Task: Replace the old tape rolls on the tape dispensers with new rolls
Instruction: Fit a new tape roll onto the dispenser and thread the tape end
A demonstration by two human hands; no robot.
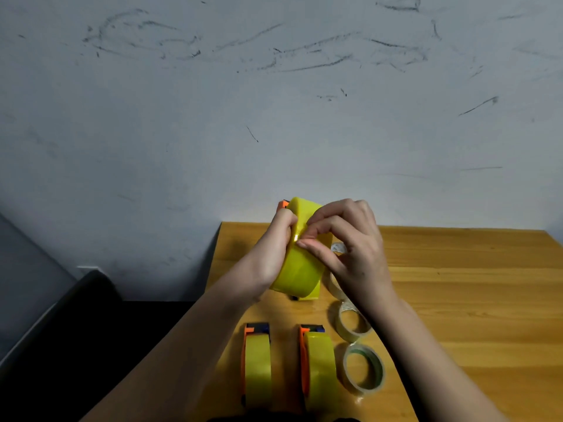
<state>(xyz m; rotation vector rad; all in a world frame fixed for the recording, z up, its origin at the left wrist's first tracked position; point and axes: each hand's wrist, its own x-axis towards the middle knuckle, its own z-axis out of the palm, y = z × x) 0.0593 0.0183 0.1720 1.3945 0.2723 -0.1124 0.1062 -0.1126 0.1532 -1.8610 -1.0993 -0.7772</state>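
Both bare forearms rise from the lower edge of the frame and converge toward its middle. The left hand (275, 251), coming in from the lower left, has its fingers curled tight, its grip closed around the side of a large yellow tape roll (300, 269) held up at centre frame. The right hand (350, 248), from the lower right, arches over that roll, thumb and fingertips pinching at its outer band, wrist bent downward.

I see a yellow tape roll (300, 263) on an orange-edged dispenser (284, 205). Two dispensers (257, 365) (316, 367) carry yellow tape. Clear rolls (364, 373) lie on the wood-grain worktop (472, 284). The grey wall (274, 102) has dark scuffs.
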